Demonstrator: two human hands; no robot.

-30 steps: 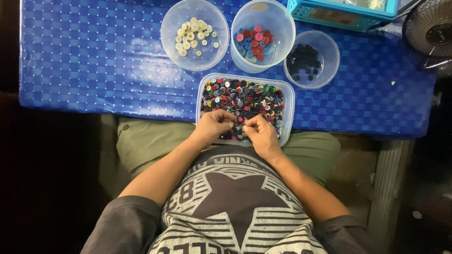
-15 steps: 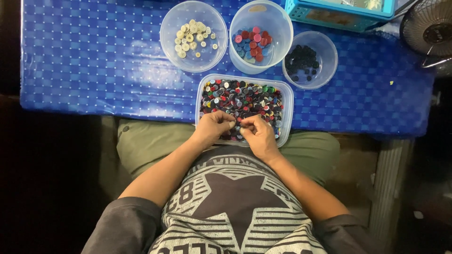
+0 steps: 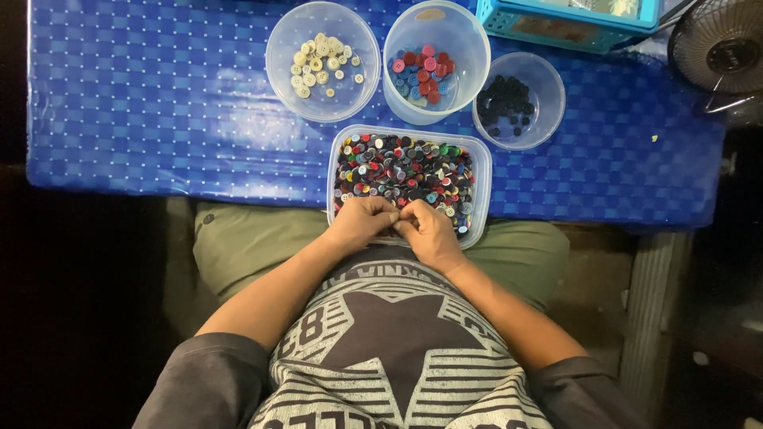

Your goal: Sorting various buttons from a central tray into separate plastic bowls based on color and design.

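Head view, looking down. We sit at a table covered with a blue checked cloth (image 3: 159, 103), lap just under its near edge.

Both hands are at the near edge of the rectangular clear tray (image 3: 486, 191), which holds a dense layer of mixed coloured buttons (image 3: 405, 171). The left hand (image 3: 362, 222) and right hand (image 3: 429, 230) are curled, knuckles up, fingertips drawn together and meeting each other over the tray's near rim. Something small may be nipped between them, but the fingers hide it. We cannot tell if either hand has a button.

Beyond the tray stand three clear tubs, apart from it:
- wide bowl (image 3: 278, 79), left, with cream buttons (image 3: 322, 62)
- tall tub (image 3: 469, 48), middle, with red and blue buttons (image 3: 420, 71)
- small bowl (image 3: 552, 103), right, with black buttons (image 3: 505, 99)

A teal basket (image 3: 572, 20) and a small fan (image 3: 719, 52) sit at the far right.

Judgement: the step in hand looks like picking from the mixed tray, with most of the buttons not yet sorted. A next move calls for isolating one button by colour, then a reach over the tray to the matching tub without dragging neighbours out.
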